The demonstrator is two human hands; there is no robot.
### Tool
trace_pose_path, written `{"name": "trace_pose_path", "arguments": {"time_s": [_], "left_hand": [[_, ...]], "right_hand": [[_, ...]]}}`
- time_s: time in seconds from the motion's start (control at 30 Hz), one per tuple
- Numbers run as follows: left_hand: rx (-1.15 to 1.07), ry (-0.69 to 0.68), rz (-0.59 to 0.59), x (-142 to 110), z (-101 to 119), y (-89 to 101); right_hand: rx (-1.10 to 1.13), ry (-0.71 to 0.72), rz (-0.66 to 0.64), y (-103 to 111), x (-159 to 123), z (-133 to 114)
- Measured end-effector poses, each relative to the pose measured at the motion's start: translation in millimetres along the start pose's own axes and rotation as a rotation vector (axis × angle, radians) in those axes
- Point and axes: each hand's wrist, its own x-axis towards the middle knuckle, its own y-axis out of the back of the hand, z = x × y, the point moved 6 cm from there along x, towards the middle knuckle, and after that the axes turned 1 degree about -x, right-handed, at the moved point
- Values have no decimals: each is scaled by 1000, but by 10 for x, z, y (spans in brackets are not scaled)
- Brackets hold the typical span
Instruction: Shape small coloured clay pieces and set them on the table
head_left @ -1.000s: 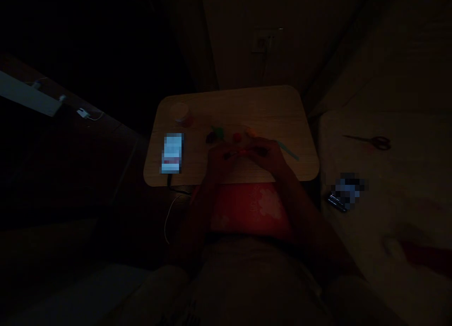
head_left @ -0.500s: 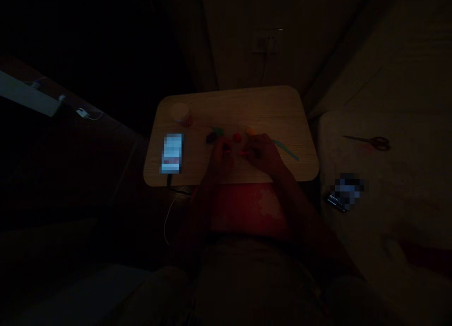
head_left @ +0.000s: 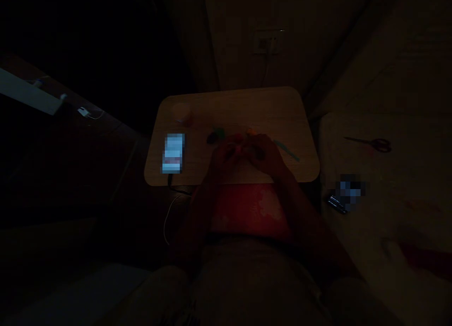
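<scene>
In very dim light my left hand (head_left: 222, 156) and my right hand (head_left: 265, 154) meet over the wooden table (head_left: 233, 105). Between their closed fingertips is a small pinkish-red piece (head_left: 239, 148), soft-looking but too dark to identify surely. Beyond my left hand lie a dark lump (head_left: 212, 138) and a green lump (head_left: 220, 132). An orange-yellow lump (head_left: 252, 131) sits just past my right hand, and a thin teal strip (head_left: 287, 150) lies to its right. My fingers hide much of the area between the hands.
A lit phone (head_left: 173, 153) with a cable lies at the table's left, below a round pale-lidded tub (head_left: 181, 112). On the surface to the right are scissors (head_left: 376, 143) and a blurred dark device (head_left: 348, 194). A wall socket (head_left: 267, 43) is behind the table.
My hands have come closer together, their fingertips now meeting around the red piece. The round red ball seen between them before is now mostly covered by my fingers.
</scene>
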Motion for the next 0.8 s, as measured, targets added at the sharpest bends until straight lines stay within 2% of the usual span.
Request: {"name": "trace_pose_path", "arguments": {"time_s": [0.1, 0.33, 0.5, 0.7, 0.8], "left_hand": [[30, 5, -18, -17, 16, -31], [50, -36, -137, -56, 57, -103], [107, -35, -189, -63, 87, -121], [301, -67, -171, -40, 140, -98], [323, -53, -164, -29, 130, -86]], "right_hand": [[78, 16, 17, 22, 8, -28], [194, 12, -83, -9, 12, -34], [201, -14, -61, 7, -4, -13], [196, -32, -20, 17, -31, -19], [187, -12, 1, 23, -30, -40]]}}
